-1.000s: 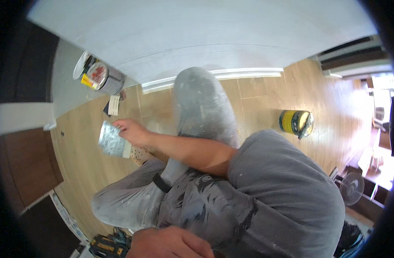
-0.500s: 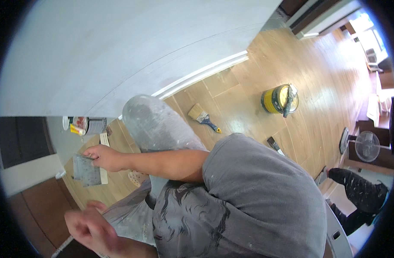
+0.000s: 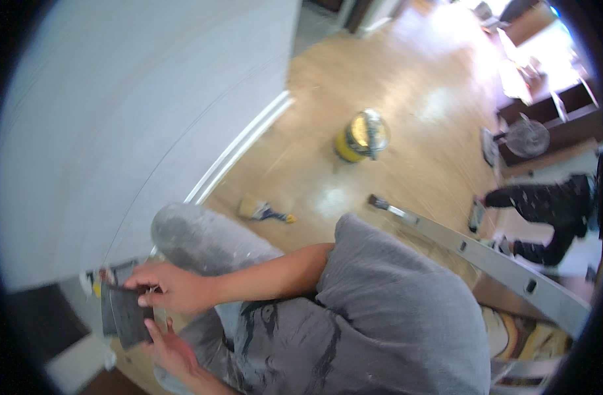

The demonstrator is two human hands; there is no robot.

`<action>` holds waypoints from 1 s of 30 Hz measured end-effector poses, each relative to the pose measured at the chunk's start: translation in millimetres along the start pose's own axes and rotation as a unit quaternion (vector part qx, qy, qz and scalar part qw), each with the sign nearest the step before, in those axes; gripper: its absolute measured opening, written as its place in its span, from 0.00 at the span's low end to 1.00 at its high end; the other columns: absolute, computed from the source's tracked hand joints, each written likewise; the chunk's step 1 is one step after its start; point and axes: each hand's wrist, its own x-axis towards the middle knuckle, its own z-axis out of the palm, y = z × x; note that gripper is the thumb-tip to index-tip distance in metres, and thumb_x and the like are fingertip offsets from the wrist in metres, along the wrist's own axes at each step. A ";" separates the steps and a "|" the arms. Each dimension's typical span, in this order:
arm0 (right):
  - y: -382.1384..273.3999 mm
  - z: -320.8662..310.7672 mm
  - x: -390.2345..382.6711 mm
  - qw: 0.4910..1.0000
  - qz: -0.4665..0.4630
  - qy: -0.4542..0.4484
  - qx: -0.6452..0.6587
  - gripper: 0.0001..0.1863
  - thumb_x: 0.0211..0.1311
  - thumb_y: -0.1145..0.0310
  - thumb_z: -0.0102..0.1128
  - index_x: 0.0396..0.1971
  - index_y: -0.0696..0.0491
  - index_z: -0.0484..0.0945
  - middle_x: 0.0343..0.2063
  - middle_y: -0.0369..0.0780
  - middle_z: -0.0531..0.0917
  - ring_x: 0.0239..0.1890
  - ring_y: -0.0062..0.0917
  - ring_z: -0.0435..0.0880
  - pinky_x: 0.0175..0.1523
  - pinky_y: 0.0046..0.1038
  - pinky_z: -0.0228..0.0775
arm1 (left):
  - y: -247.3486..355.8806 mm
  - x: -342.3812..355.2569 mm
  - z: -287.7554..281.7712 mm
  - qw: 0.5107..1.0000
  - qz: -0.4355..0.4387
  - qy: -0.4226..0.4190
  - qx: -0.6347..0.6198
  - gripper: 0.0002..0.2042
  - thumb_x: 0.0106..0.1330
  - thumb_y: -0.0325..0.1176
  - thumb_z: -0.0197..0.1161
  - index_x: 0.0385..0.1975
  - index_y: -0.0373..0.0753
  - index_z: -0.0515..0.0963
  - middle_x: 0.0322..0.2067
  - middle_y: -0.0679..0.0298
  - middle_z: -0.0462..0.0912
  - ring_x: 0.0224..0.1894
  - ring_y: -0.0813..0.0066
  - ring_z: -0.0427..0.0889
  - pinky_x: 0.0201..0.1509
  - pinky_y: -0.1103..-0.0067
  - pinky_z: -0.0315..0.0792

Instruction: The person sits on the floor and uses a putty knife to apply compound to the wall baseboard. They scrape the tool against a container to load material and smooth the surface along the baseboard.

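Observation:
My right hand (image 3: 173, 288) grips the upper edge of a dark grey rectangular sheet (image 3: 131, 321), fingers and thumb closed on it. The sheet looks like two overlapping flat layers, a lighter one showing on the left; whether it is folded I cannot tell. From below, my left hand (image 3: 173, 352) meets the sheet's lower right edge, with a thumb or finger laid against it and the other fingers partly hidden. Both hands are in front of my bent, dust-marked knee (image 3: 183, 234), at the lower left of the head view.
A pale wall (image 3: 150, 118) with a white baseboard (image 3: 239, 148) rises at left. On the wood floor are a wide paintbrush (image 3: 265, 209), a yellow can (image 3: 357, 138) with a tool across it and another brush (image 3: 378, 202). A long metal bar (image 3: 486, 258), a fan (image 3: 526, 138) and another person (image 3: 538, 204) are at right.
My left hand has come up from below to the sheet in my right hand. The sheet is now turned more upright. My view has swung, shifting the can and brushes leftward.

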 end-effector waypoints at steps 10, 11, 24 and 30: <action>115.8 -241.4 -158.8 0.808 0.414 0.283 -0.310 0.21 0.67 0.60 0.68 0.54 0.57 0.82 0.44 0.44 0.88 0.45 0.30 0.87 0.54 0.32 0.78 | 21.4 52.9 32.8 0.981 0.019 -0.192 0.009 0.14 0.74 0.34 0.68 0.54 0.40 0.76 0.52 0.63 0.83 0.50 0.75 0.82 0.46 0.72 0.76; 134.9 -253.9 -186.7 0.733 0.521 0.266 -0.346 0.29 0.58 0.56 0.75 0.55 0.56 0.81 0.44 0.49 0.87 0.50 0.38 0.87 0.57 0.37 0.78 | 23.8 57.6 32.1 0.979 0.022 -0.204 0.017 0.13 0.74 0.33 0.68 0.54 0.39 0.76 0.52 0.62 0.83 0.49 0.74 0.82 0.46 0.72 0.76; 255.2 -290.8 -240.3 0.601 0.530 0.163 -0.576 0.22 0.61 0.67 0.66 0.56 0.49 0.76 0.53 0.47 0.79 0.60 0.46 0.78 0.62 0.46 0.75 | 32.1 59.1 32.2 0.982 0.031 -0.097 0.158 0.13 0.73 0.30 0.67 0.54 0.38 0.75 0.51 0.62 0.83 0.50 0.74 0.82 0.45 0.72 0.80; 207.7 -376.7 -317.6 0.546 0.488 0.412 -0.543 0.31 0.60 0.68 0.63 0.66 0.49 0.73 0.62 0.52 0.75 0.65 0.49 0.74 0.69 0.46 0.68 | 37.9 77.3 78.4 0.973 0.081 -0.132 0.170 0.14 0.71 0.30 0.70 0.51 0.34 0.78 0.46 0.60 0.84 0.44 0.73 0.82 0.44 0.71 0.81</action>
